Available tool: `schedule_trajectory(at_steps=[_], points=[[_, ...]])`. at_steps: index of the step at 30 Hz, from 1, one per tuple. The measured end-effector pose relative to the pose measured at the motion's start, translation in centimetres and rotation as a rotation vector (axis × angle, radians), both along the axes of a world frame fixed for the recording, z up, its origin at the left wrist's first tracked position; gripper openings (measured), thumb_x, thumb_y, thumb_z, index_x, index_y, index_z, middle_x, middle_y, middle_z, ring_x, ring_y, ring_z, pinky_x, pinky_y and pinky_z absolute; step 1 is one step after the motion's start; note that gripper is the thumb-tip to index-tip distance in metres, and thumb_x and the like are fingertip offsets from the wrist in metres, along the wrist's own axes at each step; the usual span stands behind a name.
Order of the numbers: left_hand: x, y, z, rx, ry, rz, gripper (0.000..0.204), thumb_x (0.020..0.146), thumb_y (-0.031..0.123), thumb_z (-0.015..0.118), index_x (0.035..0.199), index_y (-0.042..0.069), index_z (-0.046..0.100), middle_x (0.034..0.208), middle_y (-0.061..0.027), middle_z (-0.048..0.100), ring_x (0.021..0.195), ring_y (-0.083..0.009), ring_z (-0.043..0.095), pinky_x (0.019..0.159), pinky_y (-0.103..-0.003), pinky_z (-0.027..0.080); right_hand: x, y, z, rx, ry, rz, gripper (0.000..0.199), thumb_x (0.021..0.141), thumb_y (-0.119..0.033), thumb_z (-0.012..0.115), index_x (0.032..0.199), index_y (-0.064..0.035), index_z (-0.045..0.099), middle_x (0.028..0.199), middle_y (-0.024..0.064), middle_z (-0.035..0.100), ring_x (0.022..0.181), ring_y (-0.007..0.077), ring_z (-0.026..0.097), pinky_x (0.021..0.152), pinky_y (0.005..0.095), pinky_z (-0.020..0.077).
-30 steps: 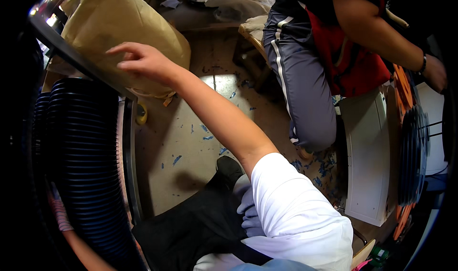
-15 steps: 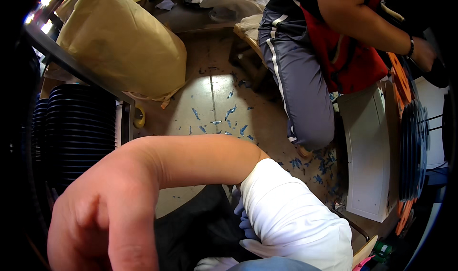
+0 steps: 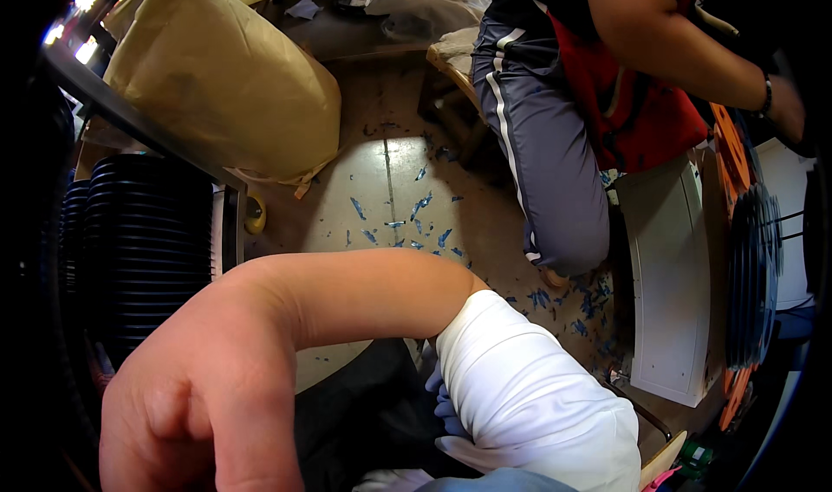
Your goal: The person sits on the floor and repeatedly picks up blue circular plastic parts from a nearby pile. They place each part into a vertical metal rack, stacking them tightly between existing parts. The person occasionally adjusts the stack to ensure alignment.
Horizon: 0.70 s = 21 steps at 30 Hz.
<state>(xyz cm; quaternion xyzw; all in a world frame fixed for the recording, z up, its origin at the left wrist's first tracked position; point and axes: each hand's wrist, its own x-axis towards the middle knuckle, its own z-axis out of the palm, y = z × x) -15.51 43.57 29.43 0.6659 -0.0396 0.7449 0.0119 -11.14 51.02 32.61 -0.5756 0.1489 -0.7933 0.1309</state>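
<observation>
right hand (image 3: 212, 375): fingertips cropped | left hand (image 3: 101, 377): mostly hidden | black stack (image 3: 143, 249): part-covered

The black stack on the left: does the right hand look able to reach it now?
Probably yes: the right hand overlaps the black stack in view, and no object shows between them, though depth is unclear.

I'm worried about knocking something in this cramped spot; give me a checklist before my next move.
1. Bare right hand apart from tall tan paper-like sack: ok.
2. Right hand empty: cannot tell, its fingertips are out of view.
3. Left hand's hold: cannot tell, mostly hidden.
4. Visible stack of black, round-edged plates orderly: ok.
5. Pale floor free of shiny blue scraps: not ok, many scattered.
</observation>
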Motion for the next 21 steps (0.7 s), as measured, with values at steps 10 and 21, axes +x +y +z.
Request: schedule_trajectory(at_steps=[10, 21], points=[[1.3, 4.6, 1.5, 0.251, 0.041, -0.206, 0.028, 0.092, 0.003, 0.05, 0.119, -0.003, 0.055, 0.106, -0.0052, 0.054, 0.095, -0.0067, 0.047, 0.087, -0.018, 0.033, 0.4, 0.6, 0.0, 0.023, -0.011, -0.056, 0.029, 0.077, -0.011, 0.07, 0.097, 0.0099, 0.069, 0.067, 0.0116, 0.063, 0.054, 0.0128, 0.056, 0.051, 0.0228, 0.0444], [1.7, 5.7, 3.1, 0.316, 0.109, -0.217, 0.023, 0.088, -0.007, 0.054, 0.11, -0.006, 0.061, 0.092, -0.0031, 0.059, 0.08, -0.0023, 0.052, 0.077, -0.013, 0.037, -0.1, 0.4, 0.0, 0.017, -0.01, -0.062, 0.027, 0.077, -0.012, 0.069, 0.093, 0.0097, 0.07, 0.064, 0.0111, 0.062, 0.052, 0.0125, 0.055, 0.05, 0.0226, 0.0436]])
